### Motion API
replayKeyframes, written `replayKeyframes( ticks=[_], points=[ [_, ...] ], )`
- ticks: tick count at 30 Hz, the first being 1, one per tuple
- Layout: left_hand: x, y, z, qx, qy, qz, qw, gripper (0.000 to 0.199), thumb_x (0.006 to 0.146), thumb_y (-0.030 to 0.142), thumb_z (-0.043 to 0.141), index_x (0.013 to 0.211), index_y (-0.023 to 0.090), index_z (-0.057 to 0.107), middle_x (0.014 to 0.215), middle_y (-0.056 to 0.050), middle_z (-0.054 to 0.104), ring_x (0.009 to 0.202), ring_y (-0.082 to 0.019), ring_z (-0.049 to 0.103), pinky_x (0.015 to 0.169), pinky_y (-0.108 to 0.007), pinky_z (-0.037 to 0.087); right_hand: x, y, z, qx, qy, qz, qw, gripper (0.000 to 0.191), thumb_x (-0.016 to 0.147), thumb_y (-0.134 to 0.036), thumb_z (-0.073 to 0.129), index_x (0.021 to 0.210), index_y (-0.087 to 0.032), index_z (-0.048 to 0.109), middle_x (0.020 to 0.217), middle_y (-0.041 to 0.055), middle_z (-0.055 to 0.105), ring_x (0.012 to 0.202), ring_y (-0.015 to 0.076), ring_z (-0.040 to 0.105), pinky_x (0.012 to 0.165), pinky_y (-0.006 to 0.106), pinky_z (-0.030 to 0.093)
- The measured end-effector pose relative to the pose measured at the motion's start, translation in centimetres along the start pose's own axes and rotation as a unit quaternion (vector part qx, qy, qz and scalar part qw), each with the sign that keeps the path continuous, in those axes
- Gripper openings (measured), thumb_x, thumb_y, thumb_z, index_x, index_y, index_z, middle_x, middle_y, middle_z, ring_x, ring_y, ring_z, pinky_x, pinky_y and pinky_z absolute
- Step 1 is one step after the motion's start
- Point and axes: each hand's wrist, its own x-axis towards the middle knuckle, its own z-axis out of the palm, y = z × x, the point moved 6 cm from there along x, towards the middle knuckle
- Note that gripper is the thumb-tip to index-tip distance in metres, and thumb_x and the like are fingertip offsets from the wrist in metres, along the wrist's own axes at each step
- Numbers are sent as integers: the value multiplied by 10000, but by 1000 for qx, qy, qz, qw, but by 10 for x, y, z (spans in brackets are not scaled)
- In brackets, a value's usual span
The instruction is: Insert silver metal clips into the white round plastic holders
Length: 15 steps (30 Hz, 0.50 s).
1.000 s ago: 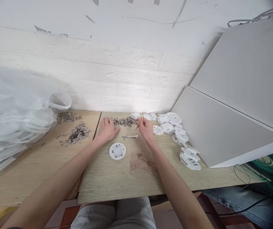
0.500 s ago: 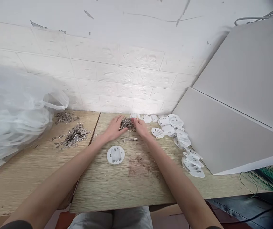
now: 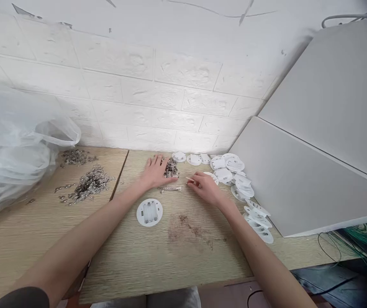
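Observation:
My left hand [image 3: 157, 173] lies with spread fingers at the left side of a pile of small metal pieces [image 3: 171, 167], its thumb stretched along the pile's near edge. To the right of the pile, my right hand [image 3: 205, 187] is closed in a pinch, and a thin pale stick [image 3: 188, 179] pokes out from its fingers. In front of the pile lies a slim whitish strip with metal on it [image 3: 170, 188]. Nearer to me, a round white battery holder [image 3: 149, 212] rests flat, with slots and metal contacts showing.
Several white battery holders [image 3: 235, 163] are heaped along the wall and the grey panel [image 3: 315, 171]. Two more metal piles, one nearer [image 3: 92, 184] and one farther [image 3: 76, 157], sit left of the table seam beside a clear plastic bag [image 3: 13, 154]. Green wires [image 3: 359, 239] hang at the right.
My right hand has drawn back from the metal pile, moving right and toward me with the pale stick. My left hand has spread out beside the pile. The view has shifted slightly.

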Motion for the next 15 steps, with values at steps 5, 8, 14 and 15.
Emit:
replayKeyframes(
  ticks=[5,8,14,15],
  points=[
    [16,13,2,29,18,-56,998,1091,705,823,433,1517,129,210,1585,-219,115,1451,-435,38,1130,-637,38,-4,5,-9,-16,-83,31,996,200,825,-197,554,628,-168,532,688,15,575,609,127,474,585,247,328],
    [25,18,4,37,49,-52,997,1067,706,816,441,1512,148,233,1584,-207,142,1451,-436,28,1126,-645,32,11,6,-21,-12,-52,39,998,245,867,-249,521,638,-168,559,682,20,584,609,135,485,591,252,340],
    [31,21,8,39,76,-51,995,675,866,586,431,1411,187,443,1529,-172,331,1438,-381,193,1145,-588,107,70,8,-16,-22,55,2,998,346,923,-110,369,1094,-168,663,1152,97,632,1046,186,566,877,275,407],
    [31,21,7,38,79,-47,995,625,884,550,419,1394,192,465,1512,-165,365,1434,-367,214,1149,-573,117,79,9,-10,-35,48,0,998,379,919,-95,367,1165,-175,644,1235,100,602,1124,194,537,928,286,395]
  ],
)
